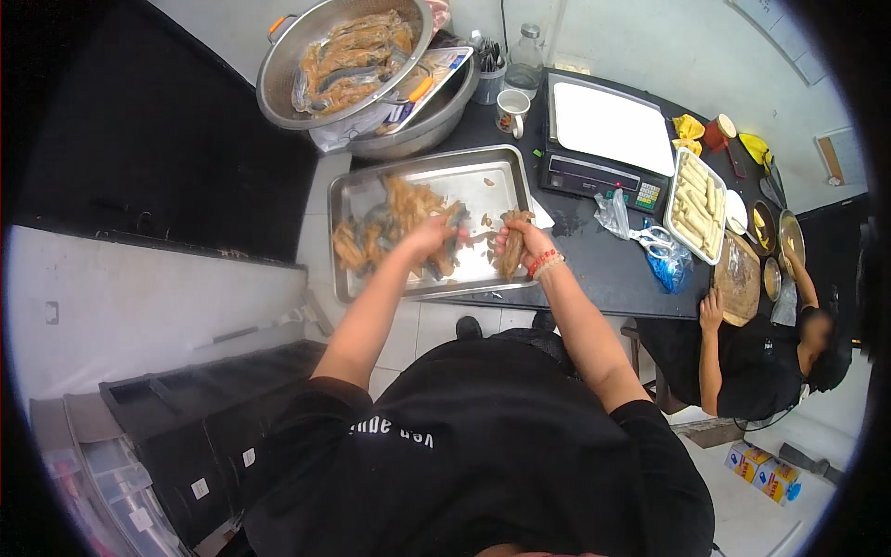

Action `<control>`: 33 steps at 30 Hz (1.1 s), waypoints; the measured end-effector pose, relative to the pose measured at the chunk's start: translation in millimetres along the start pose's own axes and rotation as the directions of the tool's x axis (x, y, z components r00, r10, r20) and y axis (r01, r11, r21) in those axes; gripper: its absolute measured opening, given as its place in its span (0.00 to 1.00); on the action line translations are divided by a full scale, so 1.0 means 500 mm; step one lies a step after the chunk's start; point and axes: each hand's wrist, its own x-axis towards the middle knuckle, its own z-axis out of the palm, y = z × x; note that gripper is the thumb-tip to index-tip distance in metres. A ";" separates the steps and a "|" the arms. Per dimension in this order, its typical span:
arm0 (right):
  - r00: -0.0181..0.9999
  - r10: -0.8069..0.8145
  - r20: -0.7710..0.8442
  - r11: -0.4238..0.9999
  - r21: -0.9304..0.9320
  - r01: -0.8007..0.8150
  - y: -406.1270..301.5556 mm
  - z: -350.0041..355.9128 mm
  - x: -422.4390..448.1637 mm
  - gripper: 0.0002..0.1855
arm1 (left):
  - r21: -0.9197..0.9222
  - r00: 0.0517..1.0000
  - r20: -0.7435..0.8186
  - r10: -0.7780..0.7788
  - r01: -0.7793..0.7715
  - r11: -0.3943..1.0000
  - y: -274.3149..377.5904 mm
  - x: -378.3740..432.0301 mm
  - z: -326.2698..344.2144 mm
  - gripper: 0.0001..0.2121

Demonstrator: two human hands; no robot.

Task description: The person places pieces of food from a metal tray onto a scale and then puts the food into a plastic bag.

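Observation:
A rectangular metal tray (424, 291) lies on the black table before me. Brown pieces of what looks like smoked fish (411, 198), some with grey skin, are heaped in its left and middle part. Over the heap's right edge, my left hand (430, 235) has its fingers closed around a grey-skinned piece (456, 213). My right hand (530, 240), wearing a red bead bracelet, grips an elongated brown fish piece (511, 259) above the tray's right side. Small brown flakes (487, 221) are scattered on the metal between my hands.
Behind the tray, a metal colander (278, 104) of fish leans over a grey basin (411, 139). A mug (513, 111), digital scale (592, 177), scissors (651, 240) and a tray of pale rolls (696, 202) stand rightward. A co-worker (759, 369) sits at the right beside a wooden board (738, 278).

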 end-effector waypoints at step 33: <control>0.951 -0.272 0.148 0.959 0.122 0.255 0.062 0.062 -0.015 0.24 | 0.296 0.858 -0.305 0.413 -0.326 0.898 0.053 -0.015 0.180 0.07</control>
